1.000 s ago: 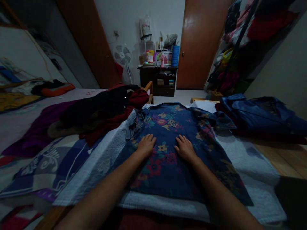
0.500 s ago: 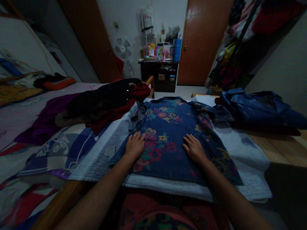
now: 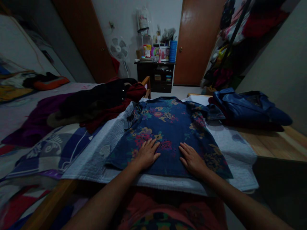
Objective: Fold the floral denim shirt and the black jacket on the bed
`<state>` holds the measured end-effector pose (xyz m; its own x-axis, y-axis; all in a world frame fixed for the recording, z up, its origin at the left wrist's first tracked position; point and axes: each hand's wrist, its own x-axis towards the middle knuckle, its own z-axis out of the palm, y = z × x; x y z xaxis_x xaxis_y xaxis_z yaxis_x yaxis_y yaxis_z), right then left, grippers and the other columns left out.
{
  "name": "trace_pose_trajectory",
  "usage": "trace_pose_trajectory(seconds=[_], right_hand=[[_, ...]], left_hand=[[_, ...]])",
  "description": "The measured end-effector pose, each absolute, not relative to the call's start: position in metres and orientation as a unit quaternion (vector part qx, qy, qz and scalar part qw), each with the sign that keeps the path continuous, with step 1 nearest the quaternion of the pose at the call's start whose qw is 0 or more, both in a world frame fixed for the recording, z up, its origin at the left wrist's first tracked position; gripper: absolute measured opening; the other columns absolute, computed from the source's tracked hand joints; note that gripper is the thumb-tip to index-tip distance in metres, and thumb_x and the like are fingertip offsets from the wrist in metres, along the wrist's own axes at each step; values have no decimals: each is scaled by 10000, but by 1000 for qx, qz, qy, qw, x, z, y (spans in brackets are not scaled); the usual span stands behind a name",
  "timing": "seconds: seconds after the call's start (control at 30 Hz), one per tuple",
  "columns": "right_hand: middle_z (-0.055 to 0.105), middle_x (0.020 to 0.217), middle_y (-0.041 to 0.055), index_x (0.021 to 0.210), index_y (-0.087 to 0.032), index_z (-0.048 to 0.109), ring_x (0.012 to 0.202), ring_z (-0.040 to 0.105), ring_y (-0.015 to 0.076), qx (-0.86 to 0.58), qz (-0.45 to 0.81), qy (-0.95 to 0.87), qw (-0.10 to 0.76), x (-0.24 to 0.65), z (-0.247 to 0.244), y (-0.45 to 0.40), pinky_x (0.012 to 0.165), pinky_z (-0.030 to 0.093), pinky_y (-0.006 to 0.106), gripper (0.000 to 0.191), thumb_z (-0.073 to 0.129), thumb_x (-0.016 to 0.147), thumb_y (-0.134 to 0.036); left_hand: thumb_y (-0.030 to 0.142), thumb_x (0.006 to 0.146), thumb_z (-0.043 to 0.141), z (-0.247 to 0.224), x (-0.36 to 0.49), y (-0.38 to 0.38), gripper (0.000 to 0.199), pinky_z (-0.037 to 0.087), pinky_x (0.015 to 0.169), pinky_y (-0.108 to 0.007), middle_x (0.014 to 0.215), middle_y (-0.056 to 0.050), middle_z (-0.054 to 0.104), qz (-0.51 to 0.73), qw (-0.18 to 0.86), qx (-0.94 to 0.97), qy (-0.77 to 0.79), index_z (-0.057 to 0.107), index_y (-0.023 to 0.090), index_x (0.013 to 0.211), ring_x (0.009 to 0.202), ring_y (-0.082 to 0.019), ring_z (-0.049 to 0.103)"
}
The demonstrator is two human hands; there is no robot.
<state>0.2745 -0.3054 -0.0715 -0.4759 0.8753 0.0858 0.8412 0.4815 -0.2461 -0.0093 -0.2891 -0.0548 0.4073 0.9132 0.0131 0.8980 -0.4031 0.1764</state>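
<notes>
A dark blue floral shirt (image 3: 168, 127) lies spread out on a pale quilted cloth (image 3: 232, 143), its collar end away from me and its hem near me. My left hand (image 3: 146, 154) rests flat on the lower middle of the shirt, thumb and fingers apart. To its right, my right hand (image 3: 191, 157) also lies palm down on the fabric, fingers stretched forward. Neither hand grips anything. Both sleeves reach out at the far corners of the shirt; the right one has a folded cuff.
Folded blue denim clothing (image 3: 251, 107) sits on the wooden surface (image 3: 271, 143) at the right. Black garments (image 3: 93, 99), a purple cloth (image 3: 35, 118) and a blue patterned pillow (image 3: 57, 145) lie at the left. A fan (image 3: 118, 48) and dark cabinet (image 3: 154, 76) stand behind.
My left hand has slid right and toward me across the shirt, closer to my right hand. My right hand sits slightly nearer the hem. The view has shifted a little to the right.
</notes>
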Motion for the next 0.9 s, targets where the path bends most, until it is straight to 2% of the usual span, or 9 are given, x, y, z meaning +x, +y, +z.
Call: trace_pose_trajectory(seconds=[0.1,0.17,0.27,0.33,0.4,0.5,0.63,0.8,0.9], right_hand=[[409,1492,125,1383,-139,485,1389,334,239,-472,114,-867,116,282,-61,-318,1138,281,431,495,430,925,-317],[522,1391,113,1265,-166,589,1296,445,227,-455,140,-871,123,285,-51,-319,1095,341,403,401,426,921,-291],[641,1202,86,1089,-197,672,1126,560,198,-460,162,-864,126,284,-41,-301,1017,405,351,331,386,937,-268],[631,1229,99,1143,-173,649,1159,547,202,-506,135,-841,132,281,-42,-278,1033,386,342,352,373,946,-267],[515,1394,153,1321,-96,525,1313,429,243,-578,85,-802,128,276,-47,-252,1104,304,376,446,416,937,-294],[368,1493,223,1400,-6,412,1403,296,315,-653,62,-749,92,269,-58,-220,1131,245,436,585,437,939,-364],[391,1482,217,1362,-23,472,1389,333,304,-649,71,-752,86,267,-66,-209,1124,266,430,516,415,950,-329],[482,1428,176,1310,-64,549,1350,404,272,-593,62,-793,122,275,-72,-236,1114,314,401,438,432,922,-229],[491,1425,156,1322,-82,547,1334,425,271,-565,43,-811,145,278,-76,-262,1119,316,407,441,449,906,-194]], left_hand=[[464,890,524,-48,-15,-295,469,294,1113,-442,1387,-120,475,59,55,826,559,502,206,1281,1323,-289,395],[408,883,540,-41,-13,-299,352,334,1083,-428,1268,-110,543,61,58,823,561,551,207,1171,1237,-271,468],[306,879,545,-35,1,-303,266,320,1097,-398,1282,-82,547,89,79,852,510,564,223,1131,1244,-238,457],[304,876,560,-35,15,-303,343,269,1134,-389,1404,-71,474,119,94,877,456,537,227,1209,1327,-229,375],[349,882,568,-36,29,-302,417,258,1138,-392,1447,-75,437,135,108,890,423,504,227,1275,1352,-231,342],[404,890,557,-35,43,-300,342,374,1026,-396,1261,-87,565,114,113,892,422,556,221,1179,1200,-243,474],[387,885,560,-32,48,-297,193,442,856,-368,1013,-69,612,80,82,888,444,592,206,944,988,-239,546],[367,903,519,-36,51,-290,201,459,774,-343,897,-64,631,49,91,888,447,608,196,850,852,-216,592],[326,905,508,-37,61,-282,173,466,787,-347,895,-67,645,64,99,886,448,614,194,875,863,-218,602]])
